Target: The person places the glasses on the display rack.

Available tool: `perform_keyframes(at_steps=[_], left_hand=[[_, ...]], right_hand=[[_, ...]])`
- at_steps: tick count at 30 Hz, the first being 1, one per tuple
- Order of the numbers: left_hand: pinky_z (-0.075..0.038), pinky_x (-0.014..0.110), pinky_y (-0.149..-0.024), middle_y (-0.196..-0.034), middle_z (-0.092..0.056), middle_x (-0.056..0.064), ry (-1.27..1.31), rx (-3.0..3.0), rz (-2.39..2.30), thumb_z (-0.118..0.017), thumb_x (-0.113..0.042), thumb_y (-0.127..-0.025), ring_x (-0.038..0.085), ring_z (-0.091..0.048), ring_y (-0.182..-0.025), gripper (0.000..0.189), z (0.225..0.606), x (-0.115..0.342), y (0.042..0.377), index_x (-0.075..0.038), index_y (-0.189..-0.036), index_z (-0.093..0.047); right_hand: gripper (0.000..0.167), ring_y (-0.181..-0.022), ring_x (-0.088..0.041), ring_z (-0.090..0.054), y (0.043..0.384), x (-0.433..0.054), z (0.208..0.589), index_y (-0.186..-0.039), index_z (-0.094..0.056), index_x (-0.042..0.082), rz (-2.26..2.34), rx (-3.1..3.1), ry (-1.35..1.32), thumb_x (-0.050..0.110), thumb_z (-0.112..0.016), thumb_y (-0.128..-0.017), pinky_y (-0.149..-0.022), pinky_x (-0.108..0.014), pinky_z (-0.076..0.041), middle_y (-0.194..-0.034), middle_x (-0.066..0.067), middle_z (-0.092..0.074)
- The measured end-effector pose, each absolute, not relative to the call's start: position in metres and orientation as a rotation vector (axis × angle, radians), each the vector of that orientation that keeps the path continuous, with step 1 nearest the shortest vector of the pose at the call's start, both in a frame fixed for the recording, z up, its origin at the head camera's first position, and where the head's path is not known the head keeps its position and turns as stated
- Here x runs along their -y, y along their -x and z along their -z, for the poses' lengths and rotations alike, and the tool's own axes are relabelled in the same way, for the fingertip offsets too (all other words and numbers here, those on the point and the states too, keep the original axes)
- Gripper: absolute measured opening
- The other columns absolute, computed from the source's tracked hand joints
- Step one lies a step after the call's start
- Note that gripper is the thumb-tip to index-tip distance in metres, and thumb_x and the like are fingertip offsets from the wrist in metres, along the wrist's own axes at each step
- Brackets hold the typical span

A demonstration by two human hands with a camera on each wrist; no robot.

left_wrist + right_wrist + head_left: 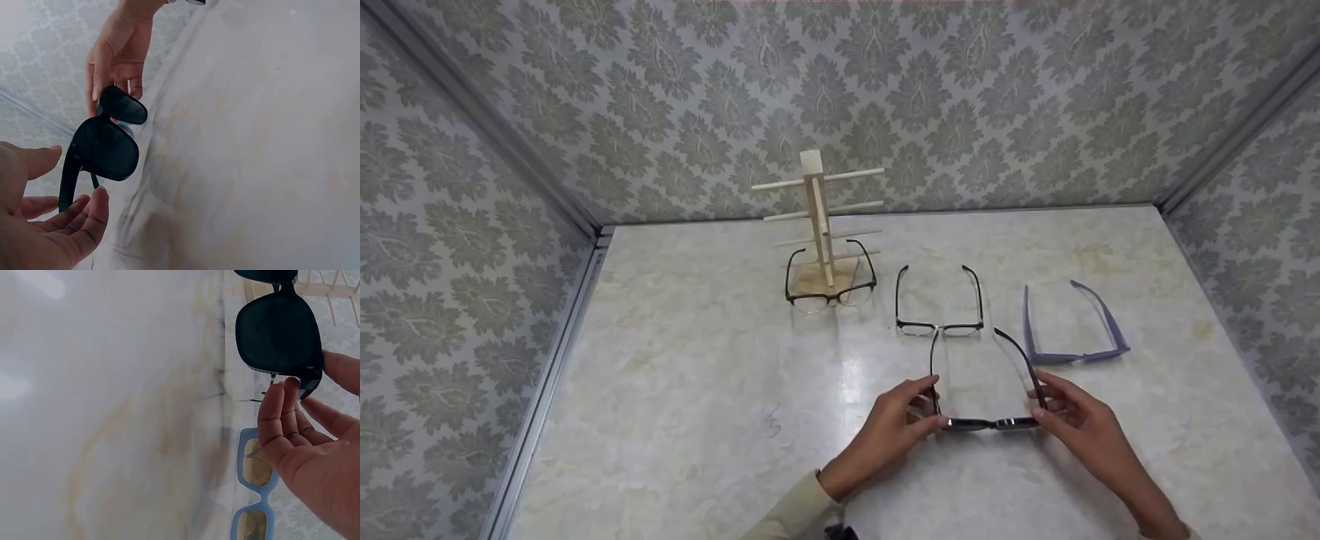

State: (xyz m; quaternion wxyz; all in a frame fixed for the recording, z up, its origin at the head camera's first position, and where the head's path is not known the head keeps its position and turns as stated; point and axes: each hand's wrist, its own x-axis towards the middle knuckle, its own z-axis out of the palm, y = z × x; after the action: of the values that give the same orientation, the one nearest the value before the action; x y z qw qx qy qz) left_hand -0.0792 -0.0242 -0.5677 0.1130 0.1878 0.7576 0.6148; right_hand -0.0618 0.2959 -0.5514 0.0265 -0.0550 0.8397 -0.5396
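A pair of black sunglasses [1014, 424] with dark lenses is held between both hands, low over the front of the table. Its temples point away from the body, unfolded. At one temple near the hinge, my left hand [894, 416] grips the frame with fingers and thumb. My right hand [1084, 426] pinches the opposite temple by its hinge. The right wrist view shows the right hand's fingers [271, 413] curled under a dark lens. Just beyond the sunglasses, black-rimmed glasses [939, 326] lie with temples unfolded. Blue-purple glasses [1054, 358] lie to their right.
A wooden display stand [815, 199] with several side pegs stands toward the back of the table [682, 360]. Dark-framed glasses [831, 298] are at its lowest part, in front of its base. Patterned walls [840, 97] enclose the back and sides.
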Motion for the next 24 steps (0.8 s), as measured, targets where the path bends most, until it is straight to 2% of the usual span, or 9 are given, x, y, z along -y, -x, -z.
perform_keyframes(at_steps=[4,11,19,24], left_hand=[[-0.062,0.026,-0.09,-0.124,-0.071,0.022,-0.56,-2.228,-1.796,-0.082,-0.007,-0.101,0.02,-0.074,-0.106,0.059,0.564,0.026,0.076,0.008,-0.153,-0.058],[-0.063,0.026,-0.088,-0.125,-0.071,0.022,-0.585,-2.242,-1.792,-0.082,-0.008,-0.101,0.02,-0.075,-0.107,0.059,0.558,0.03,0.074,0.007,-0.153,-0.058],[-0.063,0.027,-0.088,-0.127,-0.071,0.022,-0.579,-2.289,-1.81,-0.081,-0.01,-0.102,0.017,-0.074,-0.108,0.058,0.554,0.036,0.073,0.006,-0.153,-0.059],[-0.064,0.029,-0.088,-0.126,-0.07,0.024,-0.571,-2.293,-1.858,-0.081,-0.008,-0.102,0.026,-0.075,-0.109,0.056,0.552,0.039,0.073,0.006,-0.152,-0.059]], right_hand=[[0.055,-0.104,-0.019,-0.074,0.058,-0.295,0.548,-0.155,-0.062,0.005,1.672,-2.59,0.185,0.002,-0.078,-0.102,-0.081,-0.025,-0.063,-0.126,-0.022,-0.074],[0.055,-0.102,-0.022,-0.074,0.057,-0.293,0.544,-0.154,-0.062,0.004,1.702,-2.577,0.201,0.0,-0.079,-0.101,-0.08,-0.026,-0.064,-0.126,-0.024,-0.075],[0.06,-0.104,-0.016,-0.073,0.058,-0.289,0.54,-0.159,-0.057,0.004,1.71,-2.522,0.268,0.001,-0.077,-0.103,-0.085,-0.024,-0.062,-0.132,-0.026,-0.071],[0.061,-0.106,-0.021,-0.074,0.059,-0.286,0.537,-0.159,-0.057,0.003,1.722,-2.516,0.303,0.003,-0.079,-0.102,-0.087,-0.023,-0.062,-0.132,-0.027,-0.071]])
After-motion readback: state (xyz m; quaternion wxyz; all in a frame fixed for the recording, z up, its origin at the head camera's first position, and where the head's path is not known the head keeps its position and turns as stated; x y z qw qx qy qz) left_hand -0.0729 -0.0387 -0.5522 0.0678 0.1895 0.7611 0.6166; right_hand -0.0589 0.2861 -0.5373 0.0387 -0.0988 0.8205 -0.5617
